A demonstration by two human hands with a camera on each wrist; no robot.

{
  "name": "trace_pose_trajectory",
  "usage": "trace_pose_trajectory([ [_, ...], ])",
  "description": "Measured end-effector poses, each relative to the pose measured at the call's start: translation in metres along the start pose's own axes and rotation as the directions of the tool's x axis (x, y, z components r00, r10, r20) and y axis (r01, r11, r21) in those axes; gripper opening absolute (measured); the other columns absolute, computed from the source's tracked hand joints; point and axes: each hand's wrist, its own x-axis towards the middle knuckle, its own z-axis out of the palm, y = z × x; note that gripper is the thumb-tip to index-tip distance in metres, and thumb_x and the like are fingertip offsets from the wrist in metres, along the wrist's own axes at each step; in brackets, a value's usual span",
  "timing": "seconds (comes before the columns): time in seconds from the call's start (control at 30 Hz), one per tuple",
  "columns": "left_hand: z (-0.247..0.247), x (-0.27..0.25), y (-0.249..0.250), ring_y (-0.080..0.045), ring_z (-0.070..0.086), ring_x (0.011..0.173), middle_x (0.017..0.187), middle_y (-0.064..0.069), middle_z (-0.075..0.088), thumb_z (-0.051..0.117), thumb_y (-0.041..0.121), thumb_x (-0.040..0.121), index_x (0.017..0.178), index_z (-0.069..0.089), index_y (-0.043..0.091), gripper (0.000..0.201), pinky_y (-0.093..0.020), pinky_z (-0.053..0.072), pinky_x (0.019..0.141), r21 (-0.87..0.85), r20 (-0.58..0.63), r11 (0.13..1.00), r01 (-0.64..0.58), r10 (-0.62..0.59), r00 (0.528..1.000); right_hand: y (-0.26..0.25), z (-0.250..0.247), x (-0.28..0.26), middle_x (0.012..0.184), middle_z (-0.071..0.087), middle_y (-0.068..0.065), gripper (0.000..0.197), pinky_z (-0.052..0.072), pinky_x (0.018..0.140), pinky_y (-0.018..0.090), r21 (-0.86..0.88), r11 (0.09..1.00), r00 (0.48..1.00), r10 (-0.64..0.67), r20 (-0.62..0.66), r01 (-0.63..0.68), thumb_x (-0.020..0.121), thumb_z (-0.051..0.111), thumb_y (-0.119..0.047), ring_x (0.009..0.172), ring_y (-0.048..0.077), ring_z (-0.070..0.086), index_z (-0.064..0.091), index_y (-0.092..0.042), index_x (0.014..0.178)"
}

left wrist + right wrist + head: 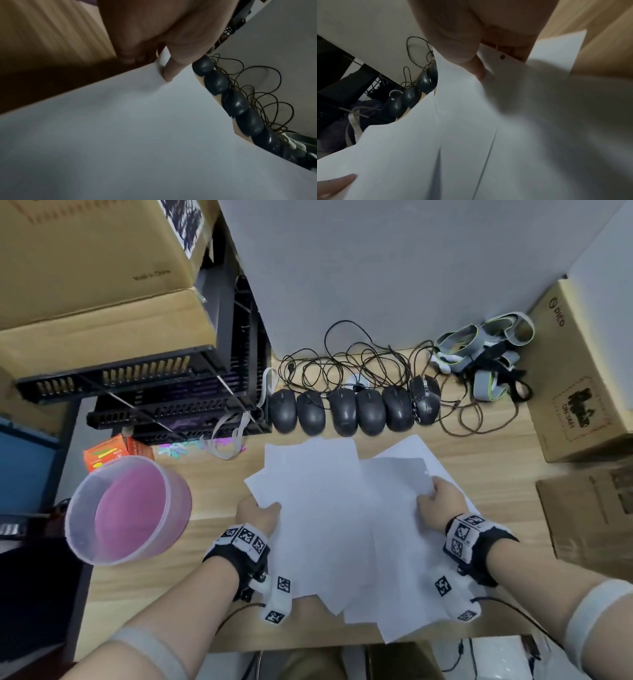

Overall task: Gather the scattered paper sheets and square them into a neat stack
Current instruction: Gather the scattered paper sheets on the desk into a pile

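Several white paper sheets (329, 508) lie fanned and overlapping, their corners askew, over the wooden desk (496, 474) in front of me. My left hand (258, 513) pinches the left edge of the sheets (137, 128), thumb on top and fingers underneath. My right hand (440, 499) pinches the right edge, thumb on top of the sheets (488, 135). In the right wrist view one sheet has a small punched hole (502, 56) beside my fingers. The near corners of the pile jut past the desk's front edge.
A row of several dark computer mice (352, 410) with tangled cables (346, 364) lies just behind the paper. A pink-bottomed plastic tub (130, 510) stands at left. Cardboard boxes (582, 392) stand at right, black crates (178, 402) at back left, grey straps (486, 347) at back right.
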Motion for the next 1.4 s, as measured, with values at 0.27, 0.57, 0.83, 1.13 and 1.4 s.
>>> trace_pose_trajectory([
  [0.27, -0.018, 0.012, 0.014, -0.032, 0.063, 0.106, 0.116, -0.015, 0.068, 0.048, -0.001, 0.087, 0.117, 0.066, 0.001, 0.035, -0.031, 0.044, 0.083, 0.18, 0.13, 0.982, -0.051, 0.027, 0.991, -0.025, -0.086, 0.001, 0.076, 0.056, 0.011, 0.01, 0.039, 0.063, 0.03, 0.32, 0.947, 0.94, 0.076, -0.332, 0.036, 0.087, 0.05, -0.01, 0.069, 0.03, 0.052, 0.056, -0.002, 0.087],
  [0.57, -0.016, 0.01, 0.028, -0.032, 0.07, 0.103, 0.111, -0.011, 0.075, 0.058, 0.05, 0.074, 0.107, 0.072, 0.012, 0.053, -0.041, 0.053, 0.094, -0.045, 0.32, 0.996, 0.074, -0.055, 0.946, -0.073, -0.047, -0.017, 0.075, 0.063, 0.004, 0.015, 0.047, 0.059, 0.028, 0.428, 0.898, 0.982, -0.02, -0.186, 0.099, 0.086, 0.046, -0.009, 0.067, 0.025, 0.059, 0.059, -0.012, 0.094],
  [0.83, -0.013, 0.009, 0.019, -0.027, 0.071, 0.098, 0.109, -0.009, 0.076, 0.073, 0.038, 0.08, 0.096, 0.074, 0.018, 0.025, -0.043, 0.054, 0.094, 0.076, 0.315, 0.997, -0.022, -0.003, 0.949, -0.074, 0.051, -0.033, 0.103, 0.061, 0.009, 0.019, 0.049, 0.081, 0.038, 0.183, 0.981, 0.996, -0.073, 0.043, 0.064, 0.088, 0.05, -0.02, 0.093, 0.032, 0.06, 0.053, -0.01, 0.104],
  [1.13, -0.042, 0.022, 0.008, -0.027, 0.059, 0.088, 0.11, -0.022, 0.068, 0.055, -0.008, 0.086, 0.115, 0.064, -0.008, 0.03, -0.032, 0.045, 0.076, 0.305, 0.21, 0.95, -0.068, 0.002, 0.978, 0.008, -0.022, 0.003, 0.122, 0.043, 0.018, 0.091, 0.042, 0.097, 0.046, -0.169, 0.935, 0.93, 0.264, -0.258, -0.312, 0.046, 0.076, -0.048, 0.116, 0.037, 0.042, 0.043, -0.004, 0.118],
  [1.4, -0.054, 0.033, -0.004, -0.034, 0.065, 0.098, 0.116, -0.022, 0.069, 0.057, -0.007, 0.083, 0.115, 0.065, -0.004, 0.032, -0.04, 0.052, 0.087, 0.29, 0.202, 0.957, -0.017, -0.044, 0.978, 0.024, -0.024, 0.012, 0.124, 0.046, 0.011, 0.105, 0.049, 0.093, 0.043, -0.209, 0.967, 0.989, 0.143, -0.035, -0.147, 0.04, 0.091, -0.043, 0.113, 0.032, 0.052, 0.037, -0.011, 0.123],
])
